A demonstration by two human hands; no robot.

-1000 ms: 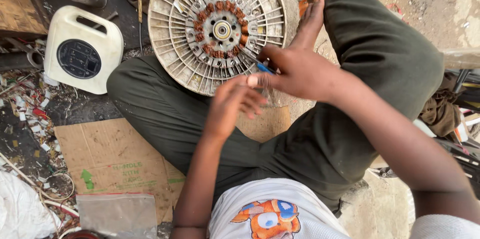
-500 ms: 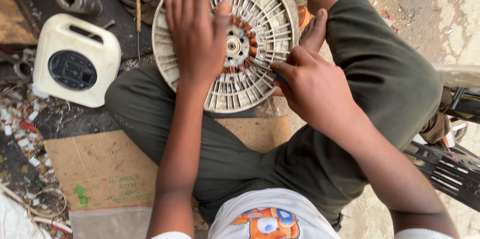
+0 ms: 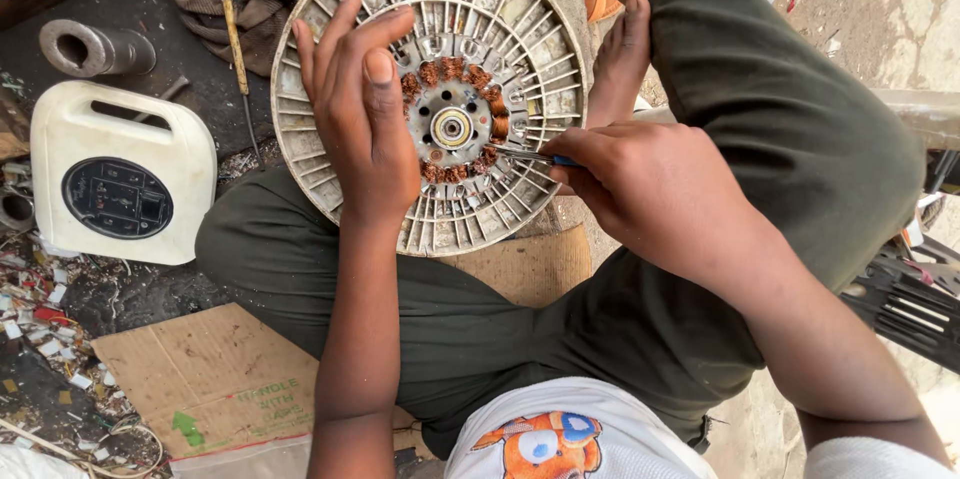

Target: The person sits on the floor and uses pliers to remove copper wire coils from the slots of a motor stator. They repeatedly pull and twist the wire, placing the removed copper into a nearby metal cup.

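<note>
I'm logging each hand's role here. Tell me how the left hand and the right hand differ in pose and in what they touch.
The left hand lies flat and open, fingers spread across the ribbed round motor disc; the right hand is curled shut. The left hand holds nothing and only presses on the disc, while the right hand pinches a thin blue-handled tool whose tip points at the copper windings. Both are bare and work on the same disc.

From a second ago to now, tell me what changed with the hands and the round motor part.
The left hand left the right hand and went up to lie flat on the round motor part. The right hand kept its grip on the thin tool, its tip now at the copper windings. The white case stayed put.
</note>
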